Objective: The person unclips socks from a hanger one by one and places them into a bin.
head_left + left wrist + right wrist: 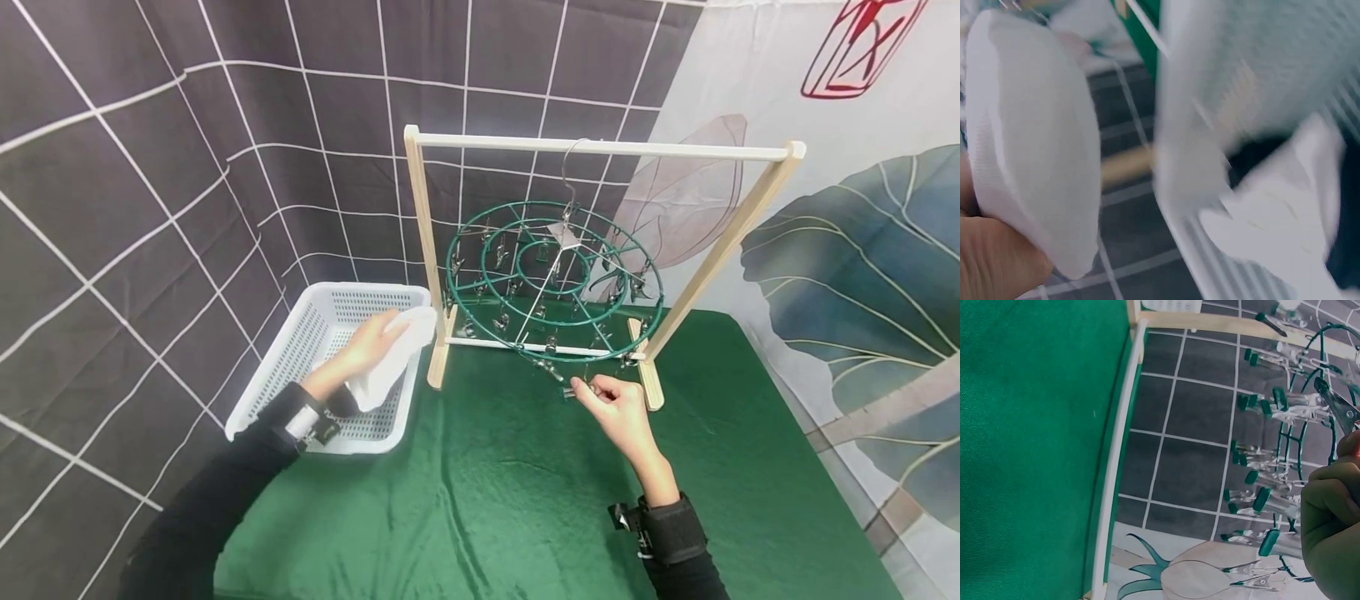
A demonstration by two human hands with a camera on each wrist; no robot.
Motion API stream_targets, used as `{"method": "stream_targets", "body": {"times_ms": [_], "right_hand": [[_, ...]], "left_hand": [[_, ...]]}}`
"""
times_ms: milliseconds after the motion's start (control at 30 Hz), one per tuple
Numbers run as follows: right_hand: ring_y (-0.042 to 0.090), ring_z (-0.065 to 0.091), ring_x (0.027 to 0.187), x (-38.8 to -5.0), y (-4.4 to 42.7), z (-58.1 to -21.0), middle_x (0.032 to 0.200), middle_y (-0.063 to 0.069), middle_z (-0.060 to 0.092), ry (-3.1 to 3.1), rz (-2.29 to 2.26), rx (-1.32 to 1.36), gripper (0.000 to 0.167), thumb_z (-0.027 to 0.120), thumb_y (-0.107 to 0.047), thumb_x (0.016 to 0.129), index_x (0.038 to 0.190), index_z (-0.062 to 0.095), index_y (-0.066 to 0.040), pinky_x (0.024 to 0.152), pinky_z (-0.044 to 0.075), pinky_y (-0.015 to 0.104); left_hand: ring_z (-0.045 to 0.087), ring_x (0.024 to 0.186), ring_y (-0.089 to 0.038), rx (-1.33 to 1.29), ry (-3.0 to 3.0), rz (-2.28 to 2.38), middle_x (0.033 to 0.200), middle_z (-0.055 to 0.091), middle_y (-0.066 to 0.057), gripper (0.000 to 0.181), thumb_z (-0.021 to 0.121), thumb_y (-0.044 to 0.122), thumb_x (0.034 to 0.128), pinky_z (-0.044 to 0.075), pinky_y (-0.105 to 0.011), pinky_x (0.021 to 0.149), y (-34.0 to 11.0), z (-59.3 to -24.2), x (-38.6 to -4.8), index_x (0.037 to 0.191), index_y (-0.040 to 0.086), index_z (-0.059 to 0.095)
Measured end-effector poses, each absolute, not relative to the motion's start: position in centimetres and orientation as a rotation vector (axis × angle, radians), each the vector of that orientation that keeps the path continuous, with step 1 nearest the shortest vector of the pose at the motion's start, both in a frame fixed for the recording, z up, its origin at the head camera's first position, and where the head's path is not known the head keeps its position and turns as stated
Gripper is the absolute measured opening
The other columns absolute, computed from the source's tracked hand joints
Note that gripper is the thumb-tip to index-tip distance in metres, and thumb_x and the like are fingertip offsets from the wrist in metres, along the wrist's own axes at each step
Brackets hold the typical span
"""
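Observation:
In the head view my left hand (367, 346) holds a white sock (393, 358) above the white basket (367, 287). The left wrist view shows the sock (1041, 137) close up, pinched near its lower edge by the thumb. Over on the right, my right hand (618, 412) pinches a metal clip (567, 392) with green tips at the front edge of a round green clip hanger (592, 359). That clip (1338, 406) points away from the fingers in the right wrist view; whether its jaws are spread is hard to tell.
A wooden stand with a white top bar (495, 143) carries the hanger by its hook. Several metal clips (1291, 406) dangle from the rings. Green cloth (510, 500) covers the table. Blurred white fabric (1279, 212) shows by the basket in the left wrist view.

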State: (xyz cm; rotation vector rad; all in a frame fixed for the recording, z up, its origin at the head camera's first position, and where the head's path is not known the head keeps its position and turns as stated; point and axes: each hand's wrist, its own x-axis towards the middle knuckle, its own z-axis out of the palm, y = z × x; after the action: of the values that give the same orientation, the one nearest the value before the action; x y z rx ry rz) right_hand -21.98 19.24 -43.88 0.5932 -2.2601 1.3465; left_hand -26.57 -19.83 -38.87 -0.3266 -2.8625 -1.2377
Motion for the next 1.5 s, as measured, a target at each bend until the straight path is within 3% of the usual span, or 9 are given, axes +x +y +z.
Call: {"method": "stream_targets", "body": {"times_ms": [167, 467, 533, 633, 700, 767, 867, 1300, 1500], "right_hand": [[0.003, 0.021, 0.046, -21.5, 19.1, -43.3, 0.048, 0.0, 0.026, -2.279, 1.333, 0.564, 0.049, 0.069, -0.003, 0.085, 0.052, 0.034, -0.012, 0.044, 0.02, 0.023], [0.0, 0.021, 0.047, -19.9, 18.4, -40.8, 0.049, 0.0, 0.026, -2.314, 1.331, 0.551, 0.047, 0.067, -0.001, 0.085, 0.052, 0.033, -0.006, 0.046, 0.021, 0.022], [0.0, 0.022, 0.048, -19.9, 18.4, -40.8, 0.05, 0.0, 0.026, -2.317, 1.331, 0.546, 0.047, 0.067, -0.001, 0.085, 0.053, 0.033, -0.006, 0.046, 0.021, 0.022], [-0.001, 0.023, 0.048, -20.1, 18.4, -40.9, 0.05, -0.002, 0.027, -2.334, 1.335, 0.528, 0.047, 0.067, -0.003, 0.086, 0.053, 0.034, -0.006, 0.046, 0.022, 0.021], [-0.001, 0.022, 0.048, -20.2, 18.4, -40.9, 0.051, -0.003, 0.026, -2.336, 1.334, 0.522, 0.047, 0.067, -0.003, 0.086, 0.053, 0.034, -0.006, 0.046, 0.021, 0.021], [-0.001, 0.022, 0.048, -20.3, 18.5, -41.0, 0.051, -0.003, 0.026, -2.336, 1.336, 0.515, 0.047, 0.067, -0.003, 0.086, 0.053, 0.033, -0.006, 0.046, 0.021, 0.021], [0.0, 0.021, 0.048, -20.3, 18.4, -41.1, 0.051, -0.004, 0.026, -2.333, 1.342, 0.504, 0.048, 0.067, -0.003, 0.086, 0.052, 0.033, -0.007, 0.046, 0.021, 0.022], [-0.001, 0.021, 0.048, -20.7, 18.5, -41.4, 0.051, -0.004, 0.026, -2.339, 1.386, 0.47, 0.048, 0.067, -0.003, 0.086, 0.052, 0.033, -0.008, 0.045, 0.021, 0.022], [0.0, 0.024, 0.047, -20.9, 18.7, -41.7, 0.051, -0.005, 0.027, -2.334, 1.42, 0.444, 0.046, 0.066, -0.004, 0.087, 0.052, 0.036, -0.01, 0.044, 0.022, 0.023]], "left_hand": [[0.062, 0.089, -0.034, -0.306, -2.992, -1.084, 0.114, 0.058, -0.028, 0.041, 0.036, 0.02, 0.1032, 0.054, -0.037, 0.068, -22.9, -39.8, -29.1, 0.133, -0.007, 0.045], [0.06, 0.101, -0.04, -0.189, -3.261, -0.786, 0.122, 0.051, -0.034, 0.049, 0.021, 0.021, 0.104, 0.055, -0.041, 0.073, -25.4, -43.3, -31.2, 0.14, -0.012, 0.029], [0.062, 0.095, -0.037, -0.084, -3.305, -0.791, 0.116, 0.053, -0.032, 0.055, 0.013, 0.029, 0.1039, 0.056, -0.039, 0.069, -25.5, -44.1, -31.3, 0.143, -0.008, 0.027], [0.063, 0.076, -0.029, 0.062, -3.335, -0.815, 0.094, 0.058, -0.024, 0.072, 0.0, 0.042, 0.1001, 0.053, -0.033, 0.059, -25.3, -44.9, -31.1, 0.141, -0.007, 0.033], [0.063, 0.08, -0.032, 0.104, -3.346, -0.776, 0.095, 0.059, -0.025, 0.074, -0.001, 0.046, 0.0987, 0.053, -0.038, 0.066, -25.1, -45.4, -31.0, 0.143, -0.005, 0.03], [0.062, 0.094, -0.039, 0.063, -3.354, -0.654, 0.109, 0.059, -0.03, 0.073, 0.002, 0.046, 0.0992, 0.051, -0.045, 0.079, -25.0, -46.1, -31.1, 0.145, -0.007, 0.022], [0.048, 0.117, -0.051, 0.006, -3.35, -0.503, 0.131, 0.043, -0.038, 0.068, 0.01, 0.041, 0.1015, 0.041, -0.057, 0.095, -25.0, -47.0, -31.3, 0.147, -0.01, 0.005], [0.057, 0.103, -0.051, 0.035, -3.245, -0.408, 0.115, 0.055, -0.038, 0.066, 0.013, 0.039, 0.1018, 0.048, -0.056, 0.083, -24.7, -48.9, -31.1, 0.142, -0.012, 0.02], [0.055, 0.108, -0.051, 0.068, -3.275, -0.382, 0.12, 0.052, -0.038, 0.069, 0.009, 0.042, 0.1009, 0.046, -0.056, 0.087, -24.9, -49.8, -31.3, 0.144, -0.012, 0.016]]}}
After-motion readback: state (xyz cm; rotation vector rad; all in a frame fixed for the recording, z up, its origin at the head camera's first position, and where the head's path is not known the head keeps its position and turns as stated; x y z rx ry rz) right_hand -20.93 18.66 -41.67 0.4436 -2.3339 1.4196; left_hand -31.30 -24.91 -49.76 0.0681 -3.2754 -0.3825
